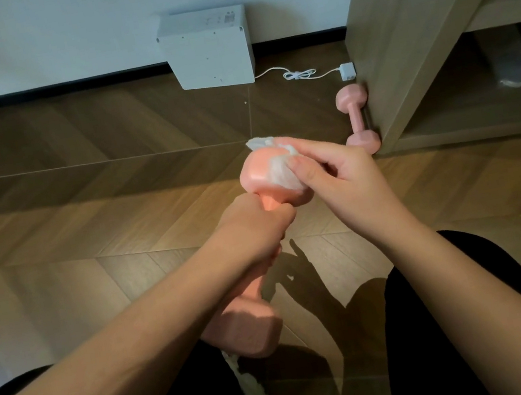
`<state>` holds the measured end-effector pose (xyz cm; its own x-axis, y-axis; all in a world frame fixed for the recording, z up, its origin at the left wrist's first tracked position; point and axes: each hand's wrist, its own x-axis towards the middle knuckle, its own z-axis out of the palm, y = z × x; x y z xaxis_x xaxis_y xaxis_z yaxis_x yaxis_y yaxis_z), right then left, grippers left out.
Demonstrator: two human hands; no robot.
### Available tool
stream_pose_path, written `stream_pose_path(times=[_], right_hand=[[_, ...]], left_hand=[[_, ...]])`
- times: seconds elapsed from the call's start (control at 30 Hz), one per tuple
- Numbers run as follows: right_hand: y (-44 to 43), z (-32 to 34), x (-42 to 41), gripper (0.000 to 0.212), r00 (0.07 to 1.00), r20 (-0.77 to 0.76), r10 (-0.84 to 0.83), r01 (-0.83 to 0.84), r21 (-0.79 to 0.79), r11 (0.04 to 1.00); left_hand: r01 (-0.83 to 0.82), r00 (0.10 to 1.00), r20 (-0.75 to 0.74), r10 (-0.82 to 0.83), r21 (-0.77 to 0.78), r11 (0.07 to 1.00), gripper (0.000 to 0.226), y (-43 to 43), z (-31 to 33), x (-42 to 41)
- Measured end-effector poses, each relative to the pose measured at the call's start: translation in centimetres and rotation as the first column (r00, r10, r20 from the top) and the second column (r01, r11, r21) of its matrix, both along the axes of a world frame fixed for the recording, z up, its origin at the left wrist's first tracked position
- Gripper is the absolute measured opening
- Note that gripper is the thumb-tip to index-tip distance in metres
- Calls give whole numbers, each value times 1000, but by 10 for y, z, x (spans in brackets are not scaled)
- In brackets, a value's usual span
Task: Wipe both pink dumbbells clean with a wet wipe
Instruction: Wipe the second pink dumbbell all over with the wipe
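No text can be read anywhere. The white box [208,49] against the wall carries a few small dark marks [229,16] near its top corner, too small to make out.

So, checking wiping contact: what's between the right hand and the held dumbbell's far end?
The white wet wipe, which the right hand presses onto the held dumbbell; the head view shows it.

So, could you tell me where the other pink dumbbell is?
Head view, right of centre: the other pink dumbbell lies on the floor against the wooden cabinet.
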<state>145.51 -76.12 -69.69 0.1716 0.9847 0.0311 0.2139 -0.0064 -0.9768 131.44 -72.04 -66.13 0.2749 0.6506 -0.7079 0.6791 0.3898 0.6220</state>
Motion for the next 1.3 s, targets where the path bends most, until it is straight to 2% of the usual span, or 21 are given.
stream_pose_path(times=[0.27,0.5,0.7,0.87,1.07,1.17,1.3], right_hand=[[-5,-3,8,36,997,-76,-13,16,28,999],[3,14,-6,24,998,-58,0,7,112,994],[-9,4,10,35,997,-83,2,3,69,998],[2,18,2,25,993,-115,-6,19,110,994],[-11,7,11,36,980,-199,-13,29,75,997],[-6,12,6,26,975,-220,-26,38,55,998],[-8,12,4,30,981,-191,34,-25,47,999]], left_hand=[[-114,968,199,151,-186,976,8,3,4,1],[-47,981,179,72,-143,989,17,-3,2,6],[-86,961,243,129,-183,979,17,0,11,4],[-43,983,177,56,-74,996,9,4,12,8],[-36,974,216,60,-113,993,10,4,14,7],[-63,979,185,87,-134,989,11,3,12,7],[-73,979,176,102,-166,983,5,2,12,6]])
